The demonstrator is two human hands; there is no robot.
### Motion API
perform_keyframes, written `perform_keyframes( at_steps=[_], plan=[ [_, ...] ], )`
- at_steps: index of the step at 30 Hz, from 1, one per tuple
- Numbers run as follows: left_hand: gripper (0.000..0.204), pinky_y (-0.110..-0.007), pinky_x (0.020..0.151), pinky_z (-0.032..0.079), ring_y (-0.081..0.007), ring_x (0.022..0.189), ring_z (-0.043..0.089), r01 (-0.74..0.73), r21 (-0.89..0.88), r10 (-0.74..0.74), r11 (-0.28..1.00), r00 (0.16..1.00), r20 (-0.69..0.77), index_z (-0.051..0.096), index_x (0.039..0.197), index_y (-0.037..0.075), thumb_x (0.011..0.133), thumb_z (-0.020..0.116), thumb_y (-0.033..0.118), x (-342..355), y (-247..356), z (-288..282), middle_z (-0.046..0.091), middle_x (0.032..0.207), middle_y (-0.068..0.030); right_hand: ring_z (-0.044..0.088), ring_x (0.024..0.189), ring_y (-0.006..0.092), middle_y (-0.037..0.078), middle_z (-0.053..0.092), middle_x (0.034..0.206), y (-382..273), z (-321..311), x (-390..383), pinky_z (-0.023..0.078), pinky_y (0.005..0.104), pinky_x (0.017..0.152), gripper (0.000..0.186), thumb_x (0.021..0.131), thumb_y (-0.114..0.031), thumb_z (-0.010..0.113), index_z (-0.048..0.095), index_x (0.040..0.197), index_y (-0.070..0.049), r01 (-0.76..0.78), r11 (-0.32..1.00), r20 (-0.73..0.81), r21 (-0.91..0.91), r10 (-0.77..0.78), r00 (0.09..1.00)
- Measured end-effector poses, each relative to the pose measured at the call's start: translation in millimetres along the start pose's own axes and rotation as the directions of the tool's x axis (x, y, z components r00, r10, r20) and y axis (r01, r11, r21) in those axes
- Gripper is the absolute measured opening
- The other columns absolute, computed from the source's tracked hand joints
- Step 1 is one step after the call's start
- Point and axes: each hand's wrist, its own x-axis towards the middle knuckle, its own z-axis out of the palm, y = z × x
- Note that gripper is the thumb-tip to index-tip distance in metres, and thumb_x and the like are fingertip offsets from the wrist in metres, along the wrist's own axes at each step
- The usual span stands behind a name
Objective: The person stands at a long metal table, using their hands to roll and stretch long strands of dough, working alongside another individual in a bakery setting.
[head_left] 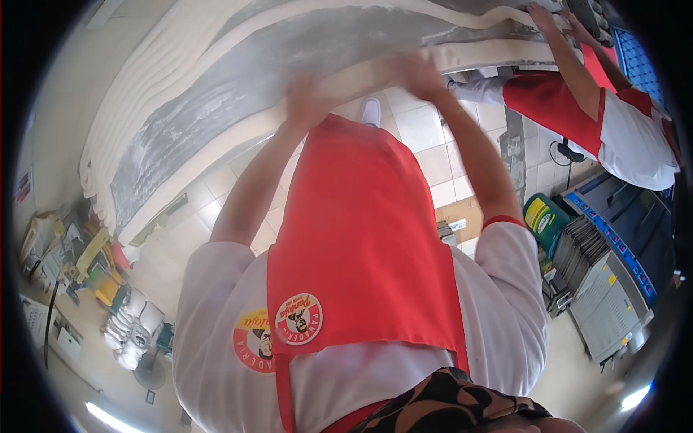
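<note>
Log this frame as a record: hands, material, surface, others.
left hand: motion-blurred, at the near dough strip
right hand: motion-blurred, at the same strip, farther right
surface: grey table, streaked white
other dough: long pale strands, side by side at the table's left
co-worker: picture right, both hands near the table's right end

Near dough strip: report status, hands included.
Left hand, right hand: both at strip, blurred. Strip: long, along near edge of table. Co-worker at right; no obstruction seen.
</note>
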Motion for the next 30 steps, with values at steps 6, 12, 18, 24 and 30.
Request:
perform_keyframes(
  at_steps=[6,12,18,24,30],
  plan=[
    [0.079,-0.055,0.108,0.033,-0.0328,0.132,0.045,-0.078,0.041,0.079,0.996,0.997,-0.025,0.056,0.141,0.014,0.079,0.077,0.058,81.8,108.8,75.1,0.052,0.135,-0.0102,0.037,0.147,0.0288,0.004,0.044,0.155,134.8,-49.7,-38.3,0.031,0.0711,0.113,0.076,0.089,-0.049,0.071,0.041,0.155,-0.027,-0.178,0.979,-0.092,-0.103,0.169,0.981],
    [0.071,-0.055,0.108,0.033,-0.0347,0.133,0.043,-0.090,0.024,0.091,0.996,0.994,-0.066,0.056,0.140,0.013,0.083,0.078,0.049,93.4,144.3,88.5,0.051,0.139,-0.0090,0.043,0.143,0.0302,0.005,0.052,0.148,164.3,-33.0,-30.8,0.032,0.0615,0.117,0.077,0.084,-0.044,0.076,0.044,0.153,-0.031,0.122,0.991,-0.217,0.059,-0.106,0.970],
    [0.073,-0.052,0.108,0.035,-0.0358,0.130,0.048,-0.009,0.049,0.018,0.999,0.983,-0.183,0.059,0.139,0.015,0.080,0.078,0.053,-12.1,8.9,24.9,0.055,0.139,-0.0109,0.049,0.135,0.0330,0.010,0.055,0.143,79.1,-34.2,-12.1,0.029,0.0554,0.118,0.083,0.080,-0.047,0.080,0.048,0.152,-0.022,0.278,0.956,-0.347,0.090,-0.232,0.909],
    [0.073,-0.053,0.110,0.039,-0.0390,0.131,0.051,0.282,0.191,-0.266,0.940,0.958,-0.106,0.059,0.138,0.011,0.083,0.076,0.056,-134.9,-140.6,-81.3,0.057,0.138,-0.0179,0.043,0.138,0.0297,0.007,0.052,0.141,-99.9,-8.6,36.6,0.025,0.0583,0.121,0.078,0.080,-0.052,0.078,0.053,0.146,-0.021,0.324,0.927,-0.360,0.189,-0.241,0.901],
    [0.056,-0.047,0.109,0.042,-0.0368,0.127,0.055,0.385,0.294,-0.398,0.875,0.917,-0.019,0.059,0.139,0.016,0.090,0.072,0.041,-204.7,-277.5,-143.0,0.062,0.135,-0.0131,0.042,0.139,0.0291,0.005,0.049,0.143,-230.5,-25.8,55.3,0.024,0.0589,0.121,0.073,0.082,-0.047,0.079,0.053,0.145,-0.020,0.271,0.938,-0.227,0.217,-0.221,0.949]
  ],
)
